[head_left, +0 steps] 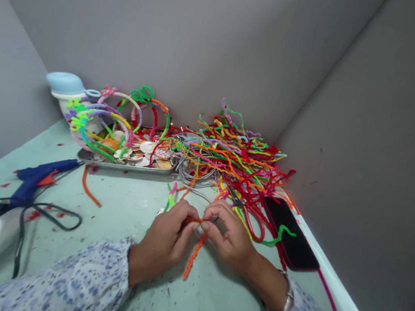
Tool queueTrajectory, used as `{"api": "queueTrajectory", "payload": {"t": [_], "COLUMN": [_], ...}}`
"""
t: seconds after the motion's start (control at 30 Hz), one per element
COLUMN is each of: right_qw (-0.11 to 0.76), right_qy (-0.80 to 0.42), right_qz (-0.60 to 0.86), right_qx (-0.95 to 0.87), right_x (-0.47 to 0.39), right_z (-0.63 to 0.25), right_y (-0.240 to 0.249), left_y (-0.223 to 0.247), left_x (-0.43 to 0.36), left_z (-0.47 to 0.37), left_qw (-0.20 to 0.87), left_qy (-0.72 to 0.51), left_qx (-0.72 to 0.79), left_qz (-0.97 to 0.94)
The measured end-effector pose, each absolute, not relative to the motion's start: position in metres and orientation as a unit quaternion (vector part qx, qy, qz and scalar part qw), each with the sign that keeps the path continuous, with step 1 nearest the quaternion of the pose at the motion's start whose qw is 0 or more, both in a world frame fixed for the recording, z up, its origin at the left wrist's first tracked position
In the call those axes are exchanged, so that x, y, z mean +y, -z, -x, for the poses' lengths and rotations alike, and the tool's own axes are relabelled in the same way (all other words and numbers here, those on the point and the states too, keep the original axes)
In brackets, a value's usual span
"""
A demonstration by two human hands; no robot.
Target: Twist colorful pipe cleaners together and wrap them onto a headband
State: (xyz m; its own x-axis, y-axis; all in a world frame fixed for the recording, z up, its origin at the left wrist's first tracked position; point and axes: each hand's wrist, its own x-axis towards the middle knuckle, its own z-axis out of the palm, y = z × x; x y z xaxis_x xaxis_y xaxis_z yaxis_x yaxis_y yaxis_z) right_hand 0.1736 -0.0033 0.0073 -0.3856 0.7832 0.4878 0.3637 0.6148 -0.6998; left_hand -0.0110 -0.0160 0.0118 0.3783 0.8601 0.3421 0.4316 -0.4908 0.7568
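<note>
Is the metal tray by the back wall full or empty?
Full: the flat metal tray is heaped with pale seashells and pipe-cleaner-wrapped hoops.

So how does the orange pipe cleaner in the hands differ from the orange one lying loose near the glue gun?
The fuzzy orange pipe cleaner in the hands is pinched between the left hand and right hand, its tail dangling; the loose orange pipe cleaner lies untouched on the table. The held one looks brighter and kinked; the loose one darker and smoothly curved. Both are single orange strands.
</note>
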Motion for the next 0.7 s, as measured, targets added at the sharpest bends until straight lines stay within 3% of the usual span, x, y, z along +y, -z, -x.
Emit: {"api": "queueTrajectory", "payload": {"t": [0.4,0.7], "right_qw": [0.365,0.411], "right_qy": [-0.332,-0.3], "right_qz": [0.372,0.375], "right_qx": [-0.786,-0.775], "right_x": [-0.0032,-0.0012], "right_z": [-0.1749,-0.1744], "right_y": [-0.0106,-0.0096], "left_y": [-0.0104,-0.0121], "left_x": [-0.0151,-0.0172], "left_z": [0.0111,0.011], "left_qw": [0.251,0.279], "left_qy": [-0.362,-0.387], "left_qx": [0.39,0.413], "left_qz": [-0.809,-0.776]}}
